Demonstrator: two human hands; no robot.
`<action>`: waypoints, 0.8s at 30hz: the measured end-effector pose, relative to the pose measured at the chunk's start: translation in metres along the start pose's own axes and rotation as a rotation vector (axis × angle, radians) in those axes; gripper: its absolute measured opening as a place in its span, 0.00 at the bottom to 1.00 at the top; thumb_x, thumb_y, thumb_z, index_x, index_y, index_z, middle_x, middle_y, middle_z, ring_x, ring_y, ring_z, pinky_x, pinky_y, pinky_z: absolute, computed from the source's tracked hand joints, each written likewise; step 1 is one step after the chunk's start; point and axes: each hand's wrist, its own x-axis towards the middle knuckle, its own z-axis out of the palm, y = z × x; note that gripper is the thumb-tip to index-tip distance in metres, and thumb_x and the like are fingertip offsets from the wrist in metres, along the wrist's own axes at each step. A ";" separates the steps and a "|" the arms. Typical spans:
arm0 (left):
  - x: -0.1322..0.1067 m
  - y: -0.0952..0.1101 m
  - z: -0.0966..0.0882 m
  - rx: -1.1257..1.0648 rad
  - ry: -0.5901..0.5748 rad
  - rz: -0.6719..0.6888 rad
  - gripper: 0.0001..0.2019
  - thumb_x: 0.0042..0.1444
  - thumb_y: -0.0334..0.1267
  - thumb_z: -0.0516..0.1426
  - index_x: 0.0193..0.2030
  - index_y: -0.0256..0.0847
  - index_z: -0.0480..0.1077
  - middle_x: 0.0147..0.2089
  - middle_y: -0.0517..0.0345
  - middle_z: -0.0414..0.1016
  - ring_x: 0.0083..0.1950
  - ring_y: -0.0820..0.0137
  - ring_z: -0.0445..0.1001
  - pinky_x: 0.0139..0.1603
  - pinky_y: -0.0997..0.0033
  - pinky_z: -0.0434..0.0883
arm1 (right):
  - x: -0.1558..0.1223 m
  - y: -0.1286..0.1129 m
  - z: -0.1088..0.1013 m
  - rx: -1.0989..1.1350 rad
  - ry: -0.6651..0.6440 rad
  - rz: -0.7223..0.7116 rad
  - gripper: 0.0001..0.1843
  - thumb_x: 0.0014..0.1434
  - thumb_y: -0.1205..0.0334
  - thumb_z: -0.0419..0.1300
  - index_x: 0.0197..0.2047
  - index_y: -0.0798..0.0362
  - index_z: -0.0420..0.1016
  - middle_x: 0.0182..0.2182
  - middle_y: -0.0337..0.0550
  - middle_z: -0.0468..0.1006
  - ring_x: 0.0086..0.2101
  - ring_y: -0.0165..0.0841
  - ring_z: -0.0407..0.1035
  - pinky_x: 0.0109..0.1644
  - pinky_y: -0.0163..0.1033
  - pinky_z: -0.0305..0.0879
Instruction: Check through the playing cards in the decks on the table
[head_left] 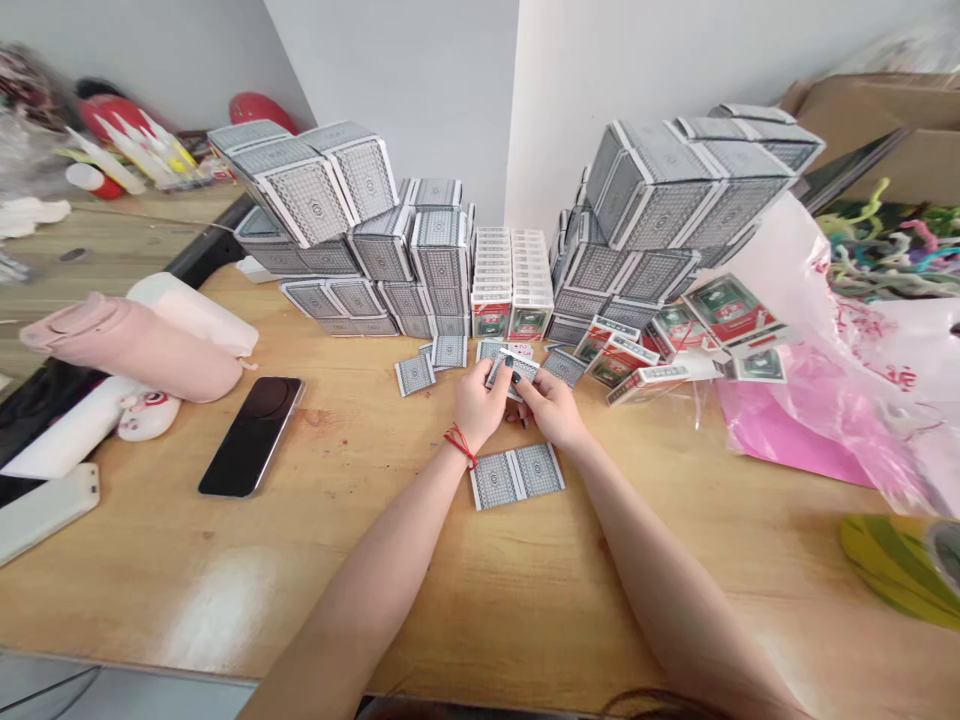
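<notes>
Both my hands meet over the middle of the table, closed on playing cards [526, 368] with patterned grey backs. My left hand [482, 402], with a red string at the wrist, grips their left side. On the right side my right hand [553, 404] pinches them, thumbs close together on top. Just beyond lies a face-up card [520, 349] with red marks, partly covered. Two joined card-back panels [517, 475] lie flat between my forearms. Loose face-down cards [416, 374] rest to the left of my hands, and another card [564, 366] to the right.
Card-covered blocks are stacked at the back left [315, 190] and back right [675, 190]. Between them stand rows of boxed decks [491, 290]. More card boxes [622, 360] lie right, beside pink plastic wrapping [795, 430] and yellow tape [892, 565]. A phone [251, 437] and pink bottle [142, 345] lie left.
</notes>
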 end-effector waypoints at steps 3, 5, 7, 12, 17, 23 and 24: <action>0.000 0.000 0.000 0.020 0.006 0.001 0.17 0.55 0.48 0.48 0.21 0.39 0.56 0.16 0.65 0.57 0.20 0.77 0.57 0.23 0.76 0.53 | 0.000 0.001 0.000 -0.008 0.006 0.000 0.19 0.52 0.44 0.55 0.28 0.52 0.60 0.12 0.31 0.65 0.13 0.27 0.62 0.16 0.31 0.56; 0.000 0.000 0.000 0.050 0.010 0.006 0.17 0.56 0.47 0.48 0.21 0.39 0.56 0.16 0.65 0.57 0.20 0.77 0.57 0.23 0.76 0.53 | 0.000 0.001 0.000 -0.017 0.002 0.002 0.20 0.51 0.43 0.55 0.28 0.52 0.60 0.12 0.31 0.65 0.13 0.27 0.62 0.16 0.31 0.56; 0.000 -0.001 0.001 0.079 0.012 0.016 0.18 0.56 0.48 0.47 0.21 0.39 0.57 0.17 0.64 0.58 0.20 0.77 0.58 0.23 0.76 0.52 | 0.000 0.001 0.000 -0.017 -0.007 0.003 0.20 0.51 0.42 0.54 0.28 0.52 0.61 0.12 0.31 0.65 0.13 0.28 0.62 0.16 0.31 0.56; 0.001 -0.003 0.002 0.130 0.004 0.044 0.19 0.57 0.47 0.46 0.19 0.39 0.55 0.16 0.63 0.57 0.19 0.77 0.56 0.22 0.75 0.51 | 0.000 0.001 0.000 -0.016 -0.011 0.003 0.19 0.51 0.43 0.54 0.28 0.52 0.60 0.12 0.31 0.65 0.14 0.28 0.62 0.16 0.32 0.57; 0.002 -0.003 0.002 0.141 0.003 0.066 0.21 0.57 0.47 0.45 0.17 0.39 0.53 0.15 0.64 0.54 0.19 0.78 0.54 0.22 0.74 0.50 | 0.000 0.004 -0.001 -0.005 -0.019 0.000 0.19 0.52 0.44 0.54 0.28 0.52 0.60 0.12 0.31 0.65 0.14 0.28 0.63 0.16 0.32 0.56; 0.001 -0.001 0.002 0.091 0.009 0.044 0.21 0.57 0.49 0.46 0.18 0.39 0.53 0.15 0.64 0.53 0.19 0.78 0.54 0.21 0.75 0.49 | 0.001 0.004 -0.001 -0.008 -0.017 -0.008 0.19 0.53 0.43 0.53 0.28 0.52 0.60 0.13 0.32 0.65 0.14 0.28 0.62 0.16 0.31 0.56; 0.001 -0.001 0.001 0.083 0.006 0.042 0.21 0.57 0.49 0.46 0.18 0.39 0.53 0.15 0.64 0.53 0.19 0.78 0.54 0.21 0.75 0.50 | 0.001 0.004 0.000 -0.006 -0.017 -0.009 0.19 0.53 0.43 0.53 0.28 0.52 0.60 0.13 0.32 0.66 0.14 0.28 0.63 0.16 0.31 0.56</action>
